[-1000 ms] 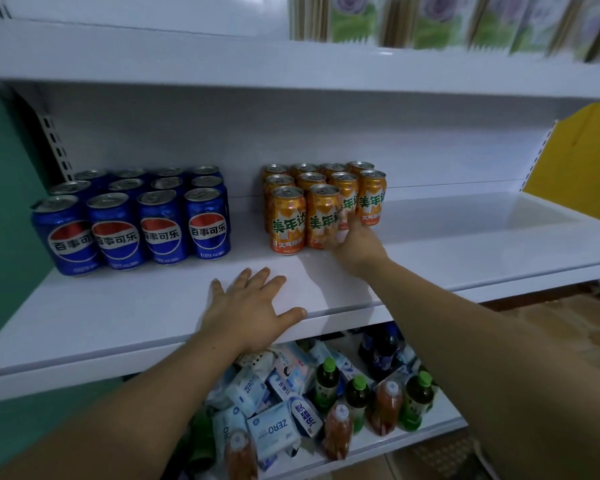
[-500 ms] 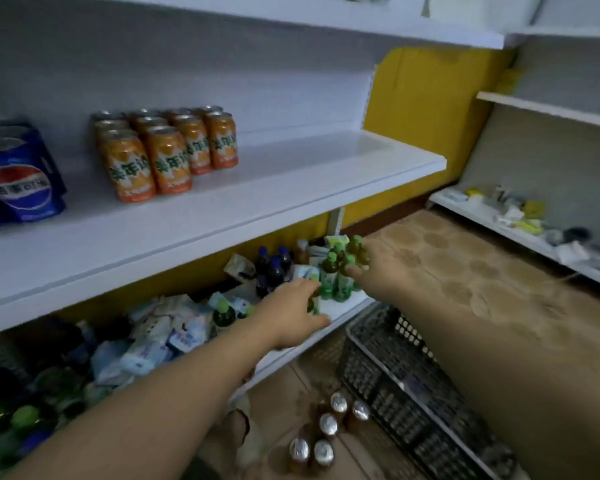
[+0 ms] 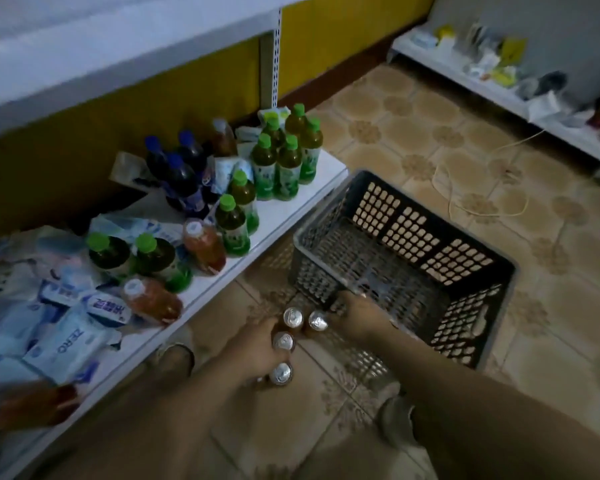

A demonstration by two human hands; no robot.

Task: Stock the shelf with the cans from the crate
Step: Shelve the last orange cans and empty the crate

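Several silver-topped cans (image 3: pixel 292 317) stand in a tight cluster on the tiled floor, just off the near left corner of a dark grey plastic crate (image 3: pixel 409 226). No cans show inside the crate. My left hand (image 3: pixel 255 342) wraps the cluster's left side, fingers curled against two of the cans. My right hand (image 3: pixel 355 313) comes in from the right and curls its fingers round the can (image 3: pixel 318 321) nearest the crate. The white shelf (image 3: pixel 84 53) for stocking runs across the upper left, only its front edge in view.
The bottom shelf (image 3: pixel 284 216) at left holds green-capped bottles (image 3: pixel 284 164), dark blue-capped bottles (image 3: pixel 184 181), amber bottles and blue wipe packs (image 3: pixel 63 341). My feet (image 3: pixel 174 358) stand beside the cans. A white cable (image 3: pixel 482 209) trails across the floor; another low shelf (image 3: pixel 499 88) stands at right.
My view swung down from the shelf of blue and orange cans to the floor. Both hands left the shelf, dropped past the lower shelf and closed on the cans beside the crate.
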